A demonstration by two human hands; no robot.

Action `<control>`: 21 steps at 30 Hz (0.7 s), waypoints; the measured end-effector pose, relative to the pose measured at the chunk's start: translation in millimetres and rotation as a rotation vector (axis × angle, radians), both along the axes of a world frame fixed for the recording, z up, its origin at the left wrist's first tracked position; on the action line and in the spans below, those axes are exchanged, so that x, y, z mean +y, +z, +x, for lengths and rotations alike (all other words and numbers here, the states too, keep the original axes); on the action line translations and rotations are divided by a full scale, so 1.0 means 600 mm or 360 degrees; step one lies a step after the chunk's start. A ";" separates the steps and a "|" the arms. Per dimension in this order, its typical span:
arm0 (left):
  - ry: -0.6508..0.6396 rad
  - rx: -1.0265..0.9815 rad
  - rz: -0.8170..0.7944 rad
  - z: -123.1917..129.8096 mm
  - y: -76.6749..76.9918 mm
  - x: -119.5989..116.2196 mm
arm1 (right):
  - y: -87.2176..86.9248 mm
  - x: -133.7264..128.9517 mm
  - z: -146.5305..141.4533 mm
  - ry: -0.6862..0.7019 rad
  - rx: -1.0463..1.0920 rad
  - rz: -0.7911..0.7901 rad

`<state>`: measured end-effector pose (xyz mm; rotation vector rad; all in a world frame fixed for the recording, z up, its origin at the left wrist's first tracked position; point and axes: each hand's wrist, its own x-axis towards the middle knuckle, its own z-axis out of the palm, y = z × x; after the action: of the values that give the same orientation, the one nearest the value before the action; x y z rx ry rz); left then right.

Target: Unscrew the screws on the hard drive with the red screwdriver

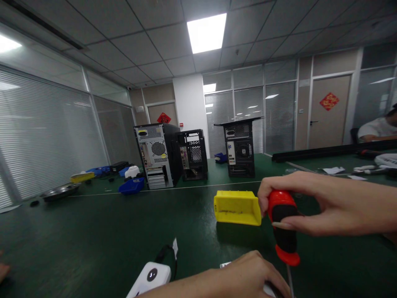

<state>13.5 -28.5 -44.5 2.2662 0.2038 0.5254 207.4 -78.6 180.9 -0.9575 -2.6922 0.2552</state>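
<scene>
My right hand [313,203] is closed around a screwdriver [283,225] with a red and black handle. Its thin metal shaft points down past the bottom edge, so the tip is out of view. Low in the picture, my left hand [248,275] curls beside that shaft. Something pale and shiny shows under its fingers, but most of it is hidden and I cannot name it. Just beyond both hands lies a yellow plastic bin [237,208] with its open side facing me. Small dark bits, perhaps screws, are inside.
Computer cases [158,155] stand across the green table [173,215]. A white device [150,279] with a cable lies near front. Blue bins [132,186] and a metal dish [60,192] are left. Another person's hand [3,271] shows at left; a person [380,128] sits far right.
</scene>
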 end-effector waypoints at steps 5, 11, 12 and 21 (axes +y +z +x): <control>0.0002 -0.0050 0.0065 0.000 0.001 -0.001 | 0.001 0.000 0.009 -0.0004 -0.0031 -0.0033; 0.0032 -0.0062 0.0077 -0.003 0.012 -0.012 | 0.002 0.002 0.002 0.0040 0.0043 -0.0046; 0.0031 -0.0066 0.0070 -0.003 0.012 -0.013 | 0.001 0.003 0.000 0.0035 0.0048 -0.0032; 0.0019 -0.0009 0.0095 0.001 -0.005 0.002 | -0.006 0.003 -0.012 -0.0070 0.0077 -0.0004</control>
<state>14.1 -27.6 -47.5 2.3222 0.2015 0.5506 200.1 -76.7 177.1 -0.9975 -2.6246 0.2696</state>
